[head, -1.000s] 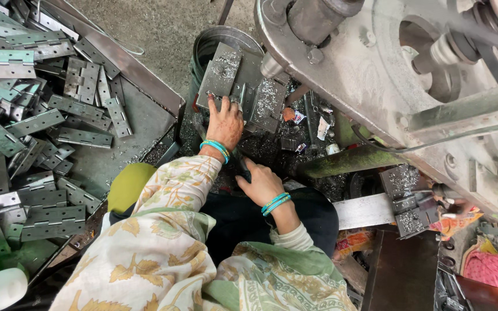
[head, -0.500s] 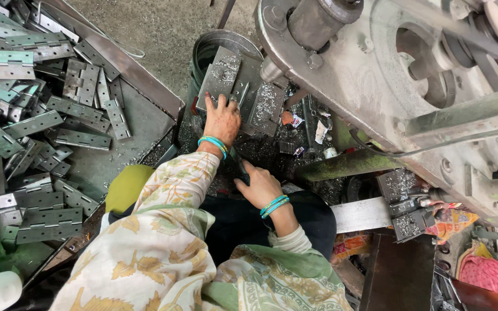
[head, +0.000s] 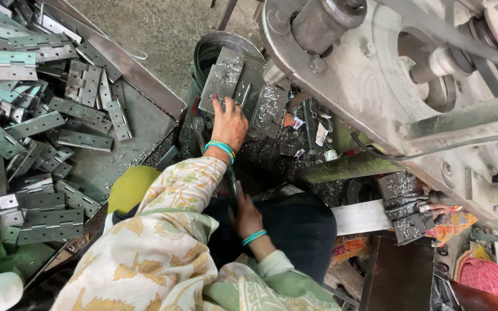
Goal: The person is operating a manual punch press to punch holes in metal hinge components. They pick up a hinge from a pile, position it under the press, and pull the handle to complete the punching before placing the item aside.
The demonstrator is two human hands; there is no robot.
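My left hand, with a teal bangle at the wrist, reaches out from a floral sleeve. Its fingertips curl over the near edge of a grey metal plate dusted with shavings, which lies across a dark metal bucket. A second, similar plate sits just to its right. My right hand, also with a teal bangle, lies flat on the dark cloth over my lap, fingers apart and holding nothing.
A metal tray on the left holds a pile of several grey hinges. A large grey press machine fills the upper right, with a green bar and a die block below it. Metal shavings cover the floor.
My right hand has dropped back toward my body and now rests on my lap. My left hand stays at the plate's near edge.
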